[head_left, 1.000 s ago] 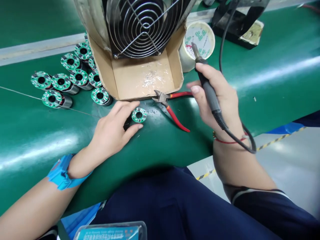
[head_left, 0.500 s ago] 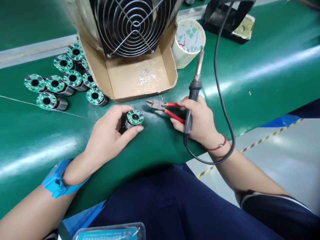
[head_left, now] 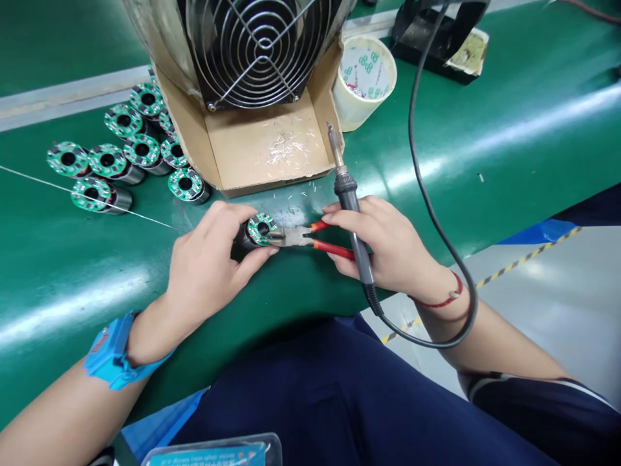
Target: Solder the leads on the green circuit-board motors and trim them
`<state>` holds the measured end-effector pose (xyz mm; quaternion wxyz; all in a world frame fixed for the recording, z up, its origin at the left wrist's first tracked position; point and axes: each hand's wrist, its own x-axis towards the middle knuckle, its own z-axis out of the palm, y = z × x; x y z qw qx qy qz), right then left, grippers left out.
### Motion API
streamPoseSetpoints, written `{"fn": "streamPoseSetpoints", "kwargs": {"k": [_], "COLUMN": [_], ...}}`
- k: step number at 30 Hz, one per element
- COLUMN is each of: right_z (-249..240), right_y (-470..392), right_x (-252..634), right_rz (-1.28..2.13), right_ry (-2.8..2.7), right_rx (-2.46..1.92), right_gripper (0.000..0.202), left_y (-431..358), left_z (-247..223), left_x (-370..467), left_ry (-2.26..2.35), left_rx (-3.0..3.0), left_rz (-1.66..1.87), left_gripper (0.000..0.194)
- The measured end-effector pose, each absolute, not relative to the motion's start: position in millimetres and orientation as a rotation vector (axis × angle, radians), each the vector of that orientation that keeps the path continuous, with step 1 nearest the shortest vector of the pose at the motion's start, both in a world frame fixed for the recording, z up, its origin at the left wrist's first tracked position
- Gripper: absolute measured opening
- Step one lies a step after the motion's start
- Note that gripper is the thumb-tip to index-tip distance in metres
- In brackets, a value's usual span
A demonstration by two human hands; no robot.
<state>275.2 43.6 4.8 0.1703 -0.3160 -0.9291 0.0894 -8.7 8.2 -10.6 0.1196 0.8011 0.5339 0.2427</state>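
Closest to me, on the green table (head_left: 301, 291), my left hand (head_left: 206, 259) grips a small motor (head_left: 261, 229) with a round green top. My right hand (head_left: 388, 243) holds red-handled cutters (head_left: 294, 237), their tips at that top, and a soldering iron (head_left: 350, 207) too. Farther off sits a cardboard box (head_left: 266, 145), with more motors (head_left: 107, 160) beside it.

Held cylinder (head_left: 258, 228): the lower body is mostly hidden by the left hand (head_left: 204, 262).
Cutters (head_left: 294, 237): the handle ends are covered by the right hand (head_left: 391, 243); what lies between the tips is too small to be told.
Fan (head_left: 264, 48): the upper part is cut off by the top edge.
Rear cylinders (head_left: 166, 122): they are partly hidden by the carton (head_left: 233, 155).
Plastic box (head_left: 275, 446): it is cut off by the bottom edge.
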Motion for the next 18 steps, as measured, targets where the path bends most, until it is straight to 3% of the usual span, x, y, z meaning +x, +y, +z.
{"fn": "streamPoseSetpoints", "kwargs": {"k": [10, 18], "right_z": [6, -7], "right_y": [41, 53], "right_x": [268, 252], "right_rz": [0.08, -0.151], "right_ry": [-2.626, -2.39], "right_rx": [-0.888, -1.33], "right_gripper": [0.037, 0.041], "left_y": [10, 38], "left_z": [-11, 14], "left_x": [-7, -51], "left_ry": [1.575, 1.735], "left_rx": [2.414, 2.343], "left_rz": [0.733, 1.05], "left_gripper": [0.029, 0.044]}}
